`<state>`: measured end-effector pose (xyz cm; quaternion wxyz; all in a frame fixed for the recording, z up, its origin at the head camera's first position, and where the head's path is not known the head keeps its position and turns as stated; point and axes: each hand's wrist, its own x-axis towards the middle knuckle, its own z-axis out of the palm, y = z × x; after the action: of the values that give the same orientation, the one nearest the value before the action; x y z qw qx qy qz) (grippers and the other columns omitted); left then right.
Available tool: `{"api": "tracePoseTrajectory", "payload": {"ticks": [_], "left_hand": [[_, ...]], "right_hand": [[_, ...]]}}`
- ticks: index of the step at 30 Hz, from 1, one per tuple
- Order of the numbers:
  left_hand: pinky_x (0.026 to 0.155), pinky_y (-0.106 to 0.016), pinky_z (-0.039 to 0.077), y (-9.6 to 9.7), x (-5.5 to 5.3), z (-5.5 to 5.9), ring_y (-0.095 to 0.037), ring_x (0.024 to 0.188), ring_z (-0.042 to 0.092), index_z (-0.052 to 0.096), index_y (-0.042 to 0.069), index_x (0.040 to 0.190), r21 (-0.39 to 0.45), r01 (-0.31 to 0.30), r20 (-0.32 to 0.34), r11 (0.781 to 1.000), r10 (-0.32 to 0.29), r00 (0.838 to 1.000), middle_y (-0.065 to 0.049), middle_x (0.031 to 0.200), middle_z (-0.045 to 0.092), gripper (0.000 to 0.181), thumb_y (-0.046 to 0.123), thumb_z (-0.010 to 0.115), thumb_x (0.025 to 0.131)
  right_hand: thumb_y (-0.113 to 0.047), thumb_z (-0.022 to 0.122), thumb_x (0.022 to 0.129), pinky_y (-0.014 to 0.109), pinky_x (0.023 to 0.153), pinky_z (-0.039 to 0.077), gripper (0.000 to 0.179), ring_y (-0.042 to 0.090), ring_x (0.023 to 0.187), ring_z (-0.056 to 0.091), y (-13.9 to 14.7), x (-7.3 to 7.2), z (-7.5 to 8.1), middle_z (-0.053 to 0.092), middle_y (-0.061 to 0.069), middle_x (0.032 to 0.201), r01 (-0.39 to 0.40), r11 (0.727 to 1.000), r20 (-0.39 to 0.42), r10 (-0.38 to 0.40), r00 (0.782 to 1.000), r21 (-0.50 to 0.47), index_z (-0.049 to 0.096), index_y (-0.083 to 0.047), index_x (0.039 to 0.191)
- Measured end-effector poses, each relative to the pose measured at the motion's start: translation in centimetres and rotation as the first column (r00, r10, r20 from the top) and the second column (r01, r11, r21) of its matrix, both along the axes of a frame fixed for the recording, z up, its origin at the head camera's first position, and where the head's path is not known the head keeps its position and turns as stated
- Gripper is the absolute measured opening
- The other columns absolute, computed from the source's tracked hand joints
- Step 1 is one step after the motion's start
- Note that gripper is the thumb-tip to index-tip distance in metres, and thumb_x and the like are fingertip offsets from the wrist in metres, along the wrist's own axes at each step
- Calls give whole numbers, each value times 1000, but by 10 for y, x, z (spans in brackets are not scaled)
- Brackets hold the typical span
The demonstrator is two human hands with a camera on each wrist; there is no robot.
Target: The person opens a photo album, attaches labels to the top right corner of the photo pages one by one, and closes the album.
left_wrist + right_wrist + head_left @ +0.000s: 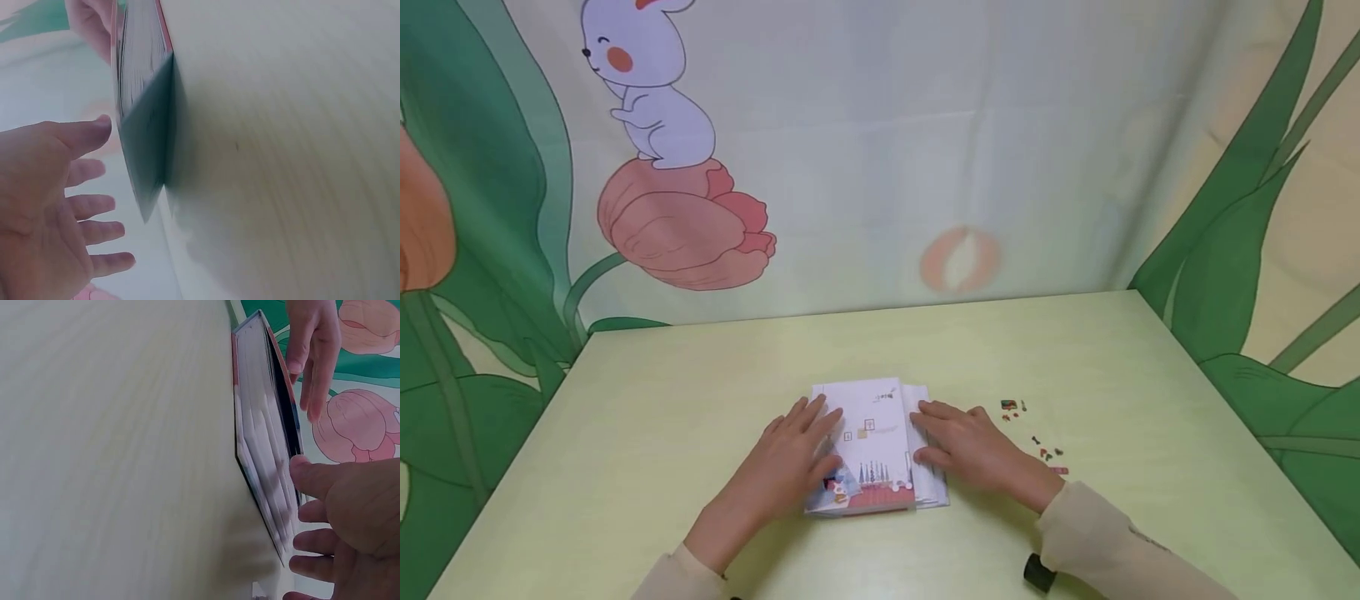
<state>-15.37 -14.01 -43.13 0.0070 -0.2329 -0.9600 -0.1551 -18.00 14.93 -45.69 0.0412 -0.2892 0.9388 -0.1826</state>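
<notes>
A thick hardcover book (880,454) with a white illustrated cover lies on the table in the head view. Its front cover sits a little left of the page block, so page edges (259,394) show along the right side. My left hand (793,458) rests at the book's left edge, fingers spread and fairly straight, fingertips on the cover. My right hand (970,446) lies at the right side, fingertips on the protruding pages. In the left wrist view the book's spine (147,137) stands beside the left thumb, and the fingers are extended.
Several small coloured stickers or cut-outs (1009,405) lie on the table (700,400) to the right of the book. A black wrist strap piece (1039,573) hangs at the right sleeve. A printed curtain (880,167) with a rabbit and flowers closes off the back.
</notes>
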Motion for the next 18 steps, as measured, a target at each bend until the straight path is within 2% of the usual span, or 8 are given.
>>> {"api": "tracePoseTrajectory", "payload": {"ticks": [5,9,12,18], "left_hand": [[116,-64,32,-17,3,2,-46,149,31,50,3,152,13,-28,-117,1000,29,993,-25,160,38,65,27,75,97],[117,-63,30,-31,5,6,-45,151,28,49,2,152,33,-47,-183,998,52,982,-24,161,37,65,25,74,97],[118,-64,28,-41,6,8,-45,151,27,48,3,153,50,-60,-204,997,69,977,-23,162,35,65,24,74,98],[119,-64,22,-59,8,13,-44,153,24,46,4,155,50,-114,-202,992,122,972,-21,165,31,65,27,72,99]], "right_hand": [[-42,62,104,54,108,40,67,34,151,33,6,0,3,36,15,164,16,1000,-32,-15,999,21,43,-4,157],[-46,56,106,57,114,35,69,34,155,25,14,2,8,29,14,167,29,999,-61,-27,998,34,38,-5,159],[-49,50,108,59,117,31,69,33,156,21,23,3,10,26,13,169,48,998,-86,-45,995,34,38,-5,160],[-53,43,109,63,120,22,72,33,157,15,43,4,16,22,12,170,99,995,-119,-94,988,32,34,-5,161]]}}
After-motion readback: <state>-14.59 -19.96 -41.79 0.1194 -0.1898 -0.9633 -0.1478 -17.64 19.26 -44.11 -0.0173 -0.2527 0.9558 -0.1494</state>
